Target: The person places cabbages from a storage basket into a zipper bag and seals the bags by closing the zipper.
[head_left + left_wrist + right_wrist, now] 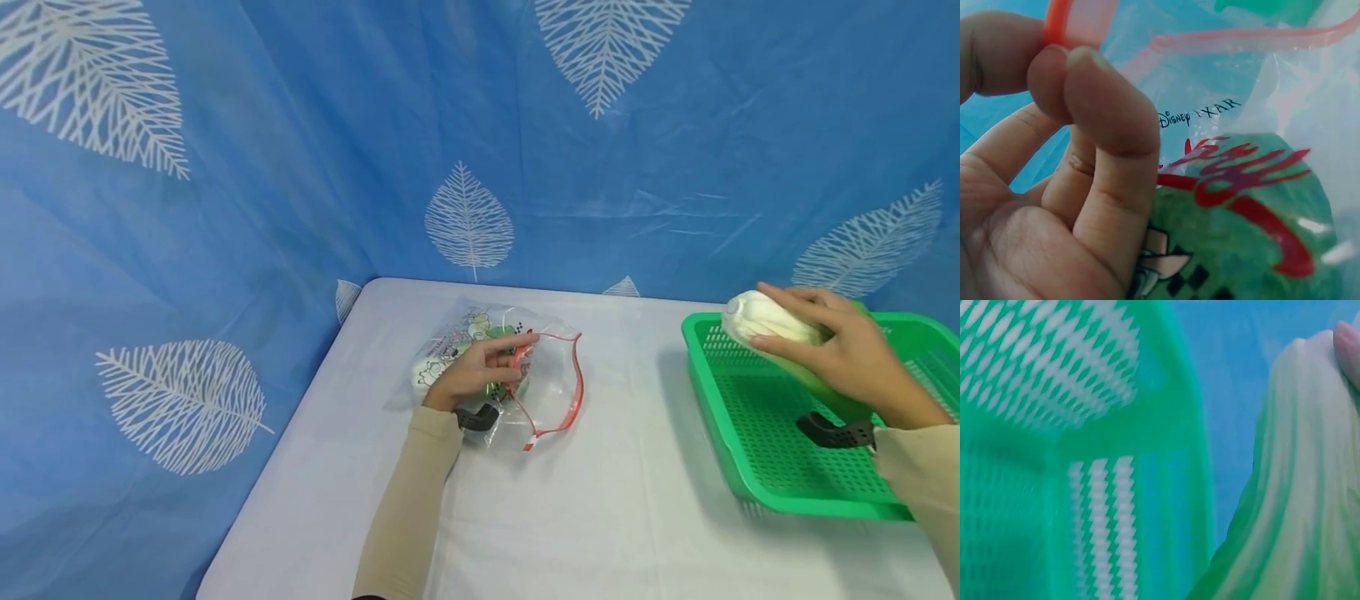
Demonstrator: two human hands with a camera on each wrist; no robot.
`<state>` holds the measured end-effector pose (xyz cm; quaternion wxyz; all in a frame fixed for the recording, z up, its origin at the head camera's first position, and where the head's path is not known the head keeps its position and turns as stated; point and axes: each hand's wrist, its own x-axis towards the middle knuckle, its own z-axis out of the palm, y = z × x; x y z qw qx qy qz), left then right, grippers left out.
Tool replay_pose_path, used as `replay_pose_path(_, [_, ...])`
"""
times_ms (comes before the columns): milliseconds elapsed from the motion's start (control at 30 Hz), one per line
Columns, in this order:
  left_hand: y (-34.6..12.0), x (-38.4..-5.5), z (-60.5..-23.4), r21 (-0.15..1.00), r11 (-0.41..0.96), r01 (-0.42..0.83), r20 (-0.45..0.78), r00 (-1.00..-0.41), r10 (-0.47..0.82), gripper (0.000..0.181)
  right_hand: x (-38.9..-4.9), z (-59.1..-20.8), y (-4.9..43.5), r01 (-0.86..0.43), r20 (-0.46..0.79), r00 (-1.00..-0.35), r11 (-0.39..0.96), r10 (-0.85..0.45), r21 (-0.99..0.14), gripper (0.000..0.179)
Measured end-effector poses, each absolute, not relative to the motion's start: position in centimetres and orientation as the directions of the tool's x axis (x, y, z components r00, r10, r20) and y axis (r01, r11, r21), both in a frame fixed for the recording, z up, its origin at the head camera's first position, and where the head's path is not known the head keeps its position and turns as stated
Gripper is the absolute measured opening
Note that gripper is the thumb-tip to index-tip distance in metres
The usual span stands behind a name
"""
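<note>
My left hand (pixel 480 367) pinches the red zip edge of a clear zip bag (pixel 551 392), whose mouth gapes toward the right. In the left wrist view, the thumb and fingertips (pixel 1100 100) meet at the red strip (pixel 1082 22). Inside the printed bag show a rounded green thing (pixel 1272 206) and, at the far left end, something white (pixel 429 372). On the right, my right hand (pixel 843 342) grips a long Chinese cabbage (pixel 772 321), its white stem end pointing left. Its ribbed pale-green side (pixel 1297 487) fills the right of the right wrist view.
A green slotted basket (pixel 738 471) stands at the table's right, under the right hand and cabbage. A white cloth-covered table (pixel 592 517) lies between bag and basket. Behind and to the left hangs a blue curtain (pixel 337 167) with white leaf prints.
</note>
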<state>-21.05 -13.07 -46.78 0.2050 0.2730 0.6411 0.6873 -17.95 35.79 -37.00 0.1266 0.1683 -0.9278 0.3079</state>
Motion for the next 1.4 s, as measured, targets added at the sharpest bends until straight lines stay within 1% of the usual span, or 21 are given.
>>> replay_pose_path(100, [-13.0,-20.8,-46.2,0.991,-0.073,0.108,0.130,-0.761,0.636,0.060,-17.1,-35.6,33.6,-0.419,0.363,-0.899,0.725,-0.245,-0.547,0.077])
replay_pose_path(267, [-12.8,-20.3,-44.5,0.980,-0.053,0.189,0.176,-0.724,0.667,0.059,-15.3,-33.9,29.6,-0.451,0.366,-0.889,0.658,-0.274,-0.603,0.077])
replay_pose_path(367, [-12.6,-19.9,-43.6,0.973,-0.052,0.227,0.200,-0.702,0.683,0.059,-14.2,-33.8,27.3,-0.460,0.377,-0.885,0.633,-0.272,-0.623,0.078])
replay_pose_path(500, [-12.5,-19.5,-42.6,0.960,-0.060,0.273,0.235,-0.672,0.703,0.058,-12.6,-34.3,24.3,-0.479,0.403,-0.874,0.622,-0.272,-0.620,0.079])
replay_pose_path(567, [-12.5,-19.4,-42.2,0.954,-0.071,0.292,0.253,-0.652,0.715,0.058,-11.7,-34.8,22.8,-0.486,0.417,-0.869,0.616,-0.267,-0.619,0.080])
replay_pose_path(667, [-12.4,-19.3,-41.7,0.948,-0.091,0.304,0.272,-0.632,0.726,0.059,-10.2,-35.6,20.7,-0.488,0.424,-0.869,0.582,-0.256,-0.650,0.082])
replay_pose_path(800, [-12.4,-19.3,-41.5,0.949,-0.092,0.303,0.272,-0.631,0.726,0.059,-9.0,-37.2,18.2,-0.482,0.416,-0.875,0.529,-0.248,-0.698,0.083])
replay_pose_path(900, [-12.4,-19.3,-41.6,0.950,-0.083,0.300,0.264,-0.636,0.726,0.060,-8.9,-38.7,16.7,-0.472,0.403,-0.881,0.498,-0.246,-0.727,0.082])
replay_pose_path(1133, [-12.6,-19.3,-41.6,0.950,-0.067,0.305,0.257,-0.642,0.722,0.060,-9.6,-42.5,14.7,-0.440,0.363,-0.897,0.439,-0.250,-0.784,0.076])
replay_pose_path(1300, [-12.7,-19.5,-41.7,0.942,-0.059,0.330,0.266,-0.627,0.732,0.059,-9.7,-44.9,13.6,-0.422,0.339,-0.905,0.460,-0.256,-0.781,0.075])
replay_pose_path(1400, [-12.8,-19.7,-41.7,0.936,-0.051,0.347,0.270,-0.619,0.737,0.059,-9.7,-46.0,13.1,-0.426,0.346,-0.904,0.469,-0.250,-0.773,0.075])
